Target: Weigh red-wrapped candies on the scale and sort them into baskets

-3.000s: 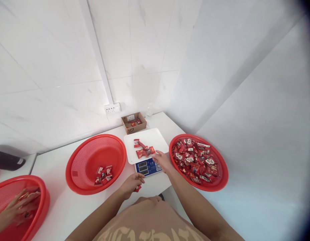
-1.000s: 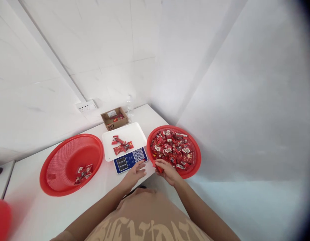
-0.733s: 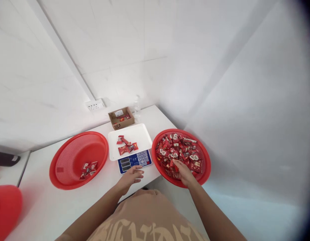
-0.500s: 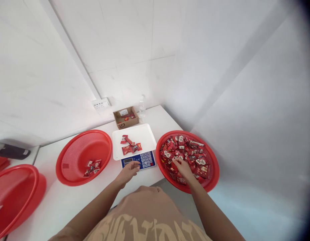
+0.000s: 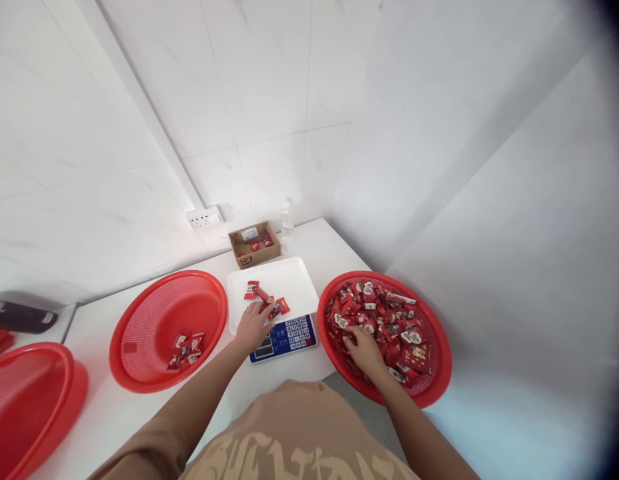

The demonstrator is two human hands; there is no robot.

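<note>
My left hand point(image 5: 253, 327) reaches over the near edge of the white tray point(image 5: 292, 283) of a weighing scale, fingers spread above several small red-wrapped candies point(image 5: 262, 294). Its fingers partly cover the candies, and I see none gripped. The scale's blue keypad panel point(image 5: 288, 337) shows below the tray. My right hand point(image 5: 364, 353) is inside the right red basket point(image 5: 441, 360), among a heap of red wrapped candies point(image 5: 389, 320). Thumb and fingers are apart against the wrappers, with nothing visibly held.
Left of the scale stands a red basket point(image 5: 120, 333) with several candies point(image 5: 187, 351) at its bottom. Another red basket point(image 5: 64, 393) is at the far left, near a dark bottle point(image 5: 24, 317). A cardboard box point(image 5: 257, 257) and a clear plastic bottle point(image 5: 287, 220) stand behind the tray.
My left hand has moved forward from the scale's keypad onto the candies in the tray. My right hand stays in the candy heap, its fingers now wider apart. The view has tilted slightly.
</note>
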